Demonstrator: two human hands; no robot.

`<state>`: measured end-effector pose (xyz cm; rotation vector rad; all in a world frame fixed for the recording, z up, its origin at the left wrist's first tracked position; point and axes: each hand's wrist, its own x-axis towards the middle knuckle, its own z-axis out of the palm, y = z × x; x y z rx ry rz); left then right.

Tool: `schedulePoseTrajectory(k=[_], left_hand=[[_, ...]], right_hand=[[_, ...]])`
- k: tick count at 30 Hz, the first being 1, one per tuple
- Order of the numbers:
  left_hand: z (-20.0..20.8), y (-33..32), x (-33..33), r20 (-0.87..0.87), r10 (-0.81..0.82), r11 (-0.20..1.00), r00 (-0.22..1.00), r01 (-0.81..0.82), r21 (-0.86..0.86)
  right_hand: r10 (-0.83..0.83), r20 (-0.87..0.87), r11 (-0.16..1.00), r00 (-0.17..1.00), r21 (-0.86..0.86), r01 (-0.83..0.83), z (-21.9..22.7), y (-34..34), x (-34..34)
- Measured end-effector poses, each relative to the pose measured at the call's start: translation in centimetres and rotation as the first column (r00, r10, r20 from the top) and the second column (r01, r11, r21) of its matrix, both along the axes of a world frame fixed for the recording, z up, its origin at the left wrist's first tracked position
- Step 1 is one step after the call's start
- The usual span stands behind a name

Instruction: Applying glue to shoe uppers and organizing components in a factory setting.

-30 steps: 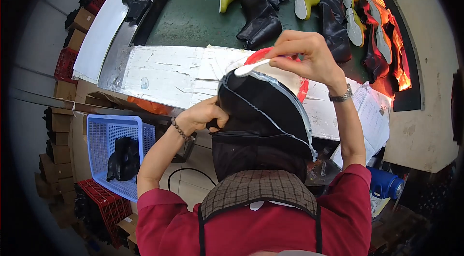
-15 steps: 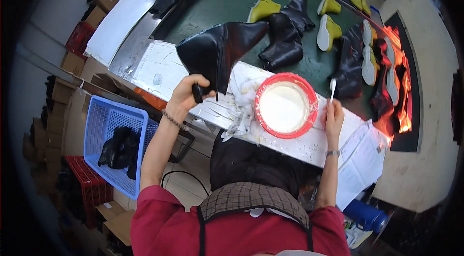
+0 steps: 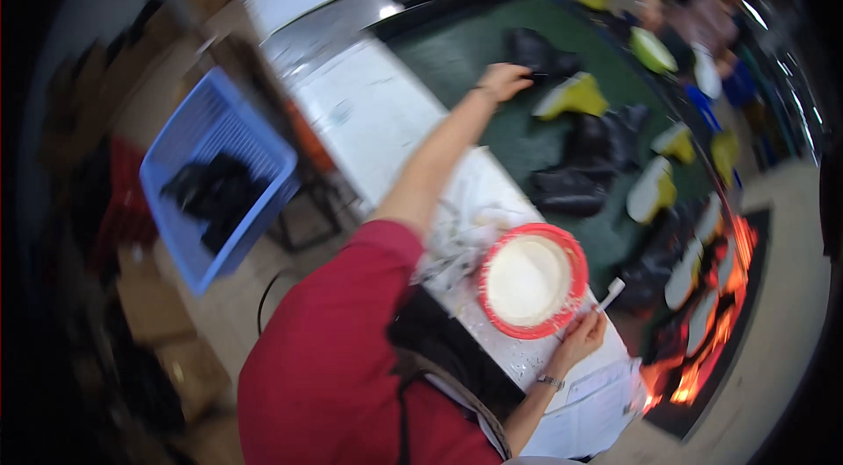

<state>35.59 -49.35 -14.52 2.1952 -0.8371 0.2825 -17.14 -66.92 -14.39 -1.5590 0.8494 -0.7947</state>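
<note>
My left arm reaches far out over the green conveyor belt (image 3: 430, 35). My left hand (image 3: 504, 81) is closed at the edge of a black boot upper (image 3: 537, 52) lying on the belt; motion blur softens the fingers. Close to that hand is a yellow-green shoe piece with a pale sole (image 3: 571, 96). My right hand (image 3: 583, 338) holds a slim white brush (image 3: 610, 293), its head pointing up and away. Beside it, on the white worktop (image 3: 386, 105), stands a red bowl (image 3: 580, 267) of creamy white liquid (image 3: 529, 279).
More black uppers (image 3: 580, 166) and pale-soled yellow-green pieces (image 3: 652, 190) lie along the belt. At its right end a heater glows orange (image 3: 694, 368). A blue basket (image 3: 193, 259) with black pieces stands left. Papers (image 3: 588, 412) lie near my right wrist. Another person (image 3: 702, 21) is across the belt.
My left hand has carried the black boot upper from above the worktop out onto the belt. The view has turned, and my right hand still holds the brush beside the bowl.
</note>
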Motion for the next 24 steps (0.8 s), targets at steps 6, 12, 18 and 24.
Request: schedulePoseTrajectory(k=[6,12,18,24], left_hand=[[1.8,2.5,-7.9,-0.629,-0.507,0.654,0.589,-0.212,-0.726],[9.8,26.0,-24.4,-0.273,0.166,0.781,0.948,-0.295,-0.550],[5.9,53.2,-31.1,0.200,0.954,0.191,0.224,-0.966,0.172],[0.5,64.0,-35.1,0.242,0.968,-0.125,0.065,-0.713,0.690]], right_hand=[[0.039,-0.008,0.999,0.999,-0.004,-0.039,0.3,0.3,0.9],[0.077,-0.017,0.996,0.997,-0.045,-0.078,1.2,0.9,0.8],[0.091,-0.020,0.995,0.996,-0.044,-0.092,0.0,-0.1,0.3],[0.097,-0.028,0.994,0.995,-0.054,-0.098,0.5,0.6,0.4]])
